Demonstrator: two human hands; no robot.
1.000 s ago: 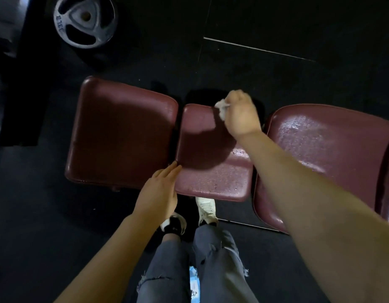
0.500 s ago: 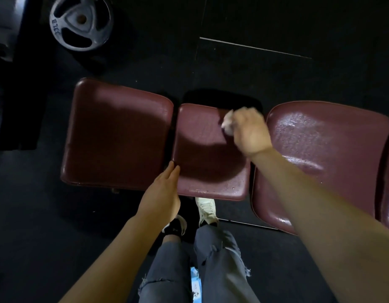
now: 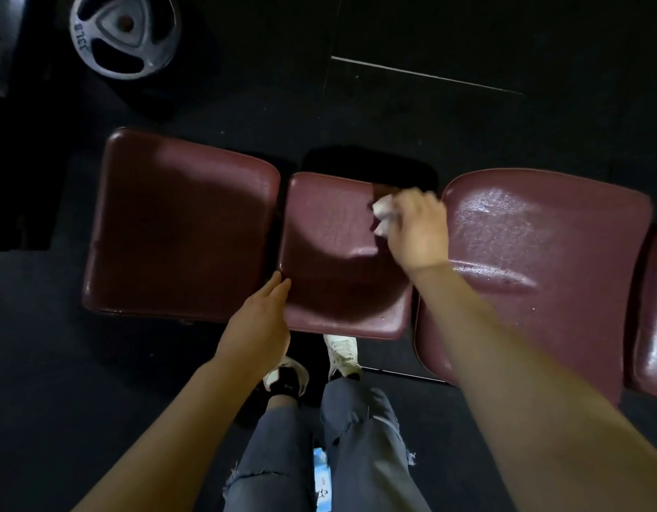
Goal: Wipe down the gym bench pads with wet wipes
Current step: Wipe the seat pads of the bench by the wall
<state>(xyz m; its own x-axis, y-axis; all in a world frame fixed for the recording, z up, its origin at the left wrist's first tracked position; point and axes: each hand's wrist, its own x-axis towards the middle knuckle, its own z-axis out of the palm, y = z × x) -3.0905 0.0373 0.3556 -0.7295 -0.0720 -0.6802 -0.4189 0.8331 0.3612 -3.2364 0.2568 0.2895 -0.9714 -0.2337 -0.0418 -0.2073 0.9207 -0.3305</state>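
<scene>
Three maroon bench pads (image 3: 186, 230) stand on dark floor (image 3: 467, 134); a weight plate (image 3: 123, 33) lies beyond the left hand (image 3: 258, 319).

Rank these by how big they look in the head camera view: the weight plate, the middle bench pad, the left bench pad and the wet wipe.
1. left bench pad
2. middle bench pad
3. weight plate, lying farther off on the floor, so its true size against the pads is unsure
4. wet wipe, bunched in the right hand
</scene>
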